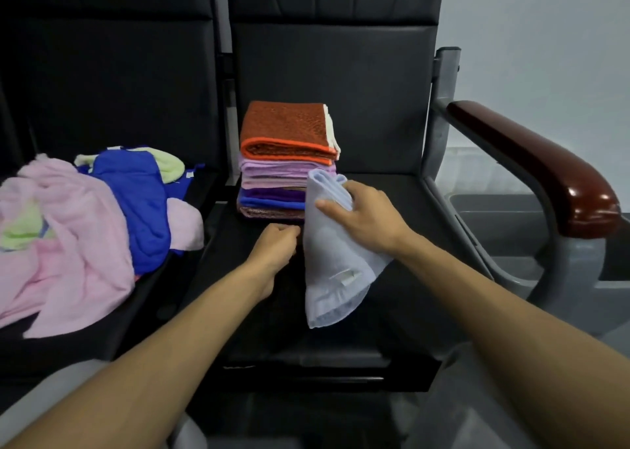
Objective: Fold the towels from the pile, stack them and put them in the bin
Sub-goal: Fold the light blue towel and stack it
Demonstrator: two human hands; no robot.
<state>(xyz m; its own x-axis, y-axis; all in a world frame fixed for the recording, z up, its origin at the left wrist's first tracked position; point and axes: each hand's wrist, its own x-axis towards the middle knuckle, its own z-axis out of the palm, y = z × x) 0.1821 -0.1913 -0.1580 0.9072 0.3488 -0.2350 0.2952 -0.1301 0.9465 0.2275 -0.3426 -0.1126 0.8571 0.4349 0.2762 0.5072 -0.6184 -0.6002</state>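
A pale blue towel is held up over the front part of a black seat, just in front of a stack of folded towels. It is gripped near its upper end by the right hand: the thumb is laid across the near face of the cloth and the other fingers are curled behind the bunched top. From this grip the towel hangs down and toward the person, folded into a long shape, and a small white label is seen near its lower end.

The left hand is found just beside the left edge of the towel, lower than the right hand. Its fingers are curled and their tips are at the cloth edge, but it cannot be told whether the edge is really pinched.

The stack is placed at the back of the same seat, against the backrest. An orange towel is laid on top, and lilac, purple, blue and brown layers are seen under it. The upper corner of the held towel covers the right front corner of the stack.

On the next seat, to the left, a loose pile of pink, blue and light green towels is spread. To the right, a dark red armrest is seen, and behind it part of a grey bin.
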